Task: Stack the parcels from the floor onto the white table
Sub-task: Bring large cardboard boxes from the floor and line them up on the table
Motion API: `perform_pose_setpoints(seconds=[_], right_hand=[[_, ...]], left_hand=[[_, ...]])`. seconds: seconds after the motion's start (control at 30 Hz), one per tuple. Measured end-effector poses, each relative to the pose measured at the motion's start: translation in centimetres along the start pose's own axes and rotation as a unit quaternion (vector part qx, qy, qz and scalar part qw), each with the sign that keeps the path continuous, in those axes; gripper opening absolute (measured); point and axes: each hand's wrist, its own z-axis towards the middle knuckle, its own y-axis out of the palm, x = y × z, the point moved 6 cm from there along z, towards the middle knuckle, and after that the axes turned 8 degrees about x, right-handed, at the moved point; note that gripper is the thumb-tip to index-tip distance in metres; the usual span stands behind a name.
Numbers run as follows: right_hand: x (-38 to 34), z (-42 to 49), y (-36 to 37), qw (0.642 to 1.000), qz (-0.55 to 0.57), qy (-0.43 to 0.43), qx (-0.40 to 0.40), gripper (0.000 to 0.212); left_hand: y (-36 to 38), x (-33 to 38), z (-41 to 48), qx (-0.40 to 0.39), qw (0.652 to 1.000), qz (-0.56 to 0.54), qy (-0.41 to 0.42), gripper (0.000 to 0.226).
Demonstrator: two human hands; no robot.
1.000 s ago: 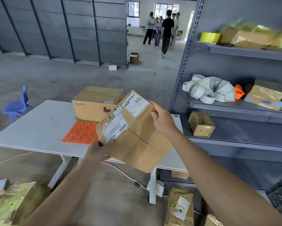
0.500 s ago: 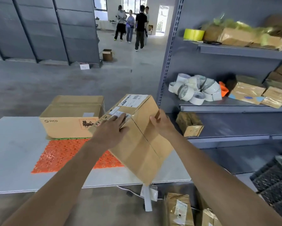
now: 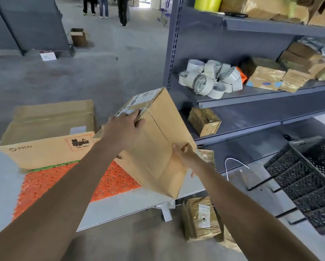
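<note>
I hold a brown cardboard parcel (image 3: 158,140) with white labels, tilted on one corner above the right end of the white table (image 3: 131,202). My left hand (image 3: 123,129) grips its labelled top edge from above. My right hand (image 3: 184,155) grips its lower right edge, fingers curled behind the box. A larger PICO box (image 3: 47,134) stands on the table to the left, partly on an orange perforated mat (image 3: 109,183). A taped parcel (image 3: 201,217) lies on the floor under the table's right end.
A grey metal shelf unit (image 3: 252,95) stands close on the right with tape rolls (image 3: 210,80) and wrapped parcels. A black plastic crate (image 3: 308,181) is at lower right. Several people stand far down the aisle; a small open box (image 3: 79,36) sits on the floor there.
I stepped closer to the table and the parcel moved over its right end. My left hand shifted from the box's lower left corner to its top; my right hand slid down to the lower right edge.
</note>
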Motion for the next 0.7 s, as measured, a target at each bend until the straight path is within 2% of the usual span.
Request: perform_pose_setpoints(seconds=[0.1,0.2,0.3,0.4,0.47,0.6,0.7], right_hand=[[2.7,0.1,0.7,0.991,0.065,0.103,-0.048,0.099],[2.7,1.4,1.9,0.977,0.158,0.122,-0.072,0.086],[0.7,3.4,0.7,0.992,0.103,0.056,-0.038,0.077],[-1.3,5.6,-1.5,0.998,0.053,-0.016,-0.008,0.075],[-2.6,6.6,-2.8,0.998,0.036,-0.049,0.0,0.069],[-5.3,8.3,-4.9,0.995,0.034,-0.095,0.024,0.049],[-7.1,9.2,-5.8,0.99,0.054,-0.125,0.027,0.041]], left_hand=[[-0.2,0.0,1.0,-0.011,1.0,-0.008,-0.022,0.043],[-0.2,-0.5,2.5,-0.026,0.998,-0.043,-0.03,0.034],[-0.2,-1.5,3.8,-0.028,0.996,-0.072,-0.034,0.028],[0.3,-3.1,4.1,-0.052,0.988,-0.121,-0.077,0.033],[0.5,-3.7,4.2,-0.06,0.98,-0.149,-0.114,0.028],[0.3,-3.8,4.6,-0.049,0.961,-0.22,-0.158,0.012],[-0.1,-3.7,5.0,-0.028,0.941,-0.277,-0.191,0.012]])
